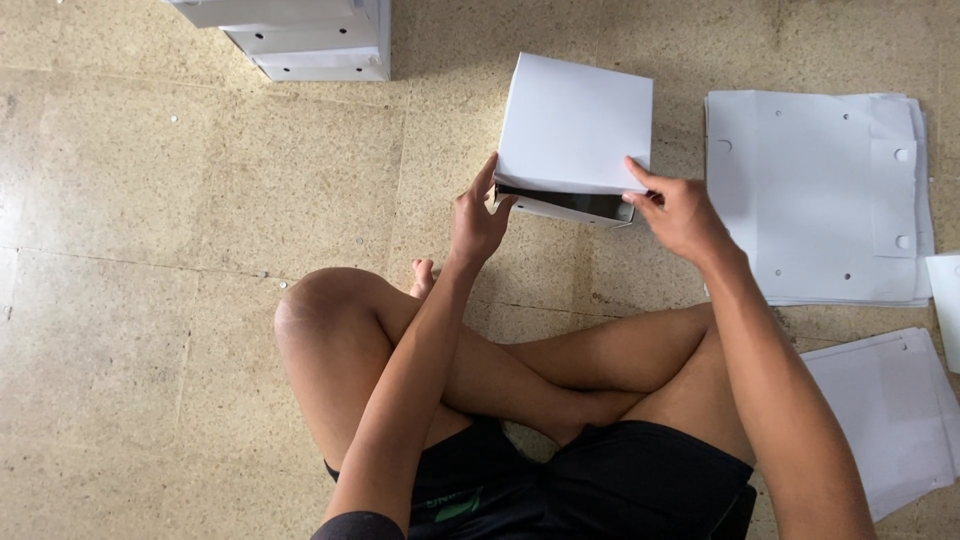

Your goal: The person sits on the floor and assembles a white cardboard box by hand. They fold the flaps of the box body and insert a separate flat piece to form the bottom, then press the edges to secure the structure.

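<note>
Speckled beige tile floor (pixel 200 180), me sat cross-legged on it. White cardboard box (pixel 575 125) stands on the floor just ahead of my knees, lid flap not fully down, dark gap showing along the near edge. My left hand (pixel 477 222) grips the box's near-left corner, fingers curled on it; my right hand (pixel 682 212) pinches the flap edge at the near-right corner w/ thumb on top. Stack of flat white card blanks (pixel 815 200) w/ punched holes lies just right of the box, more sheets (pixel 890 420) by my right knee. Finished white boxes (pixel 310 40) piled top left, well apart.

Matt white cardboard box (pixel 572 125); speckled stone floor (pixel 200 200)
</note>
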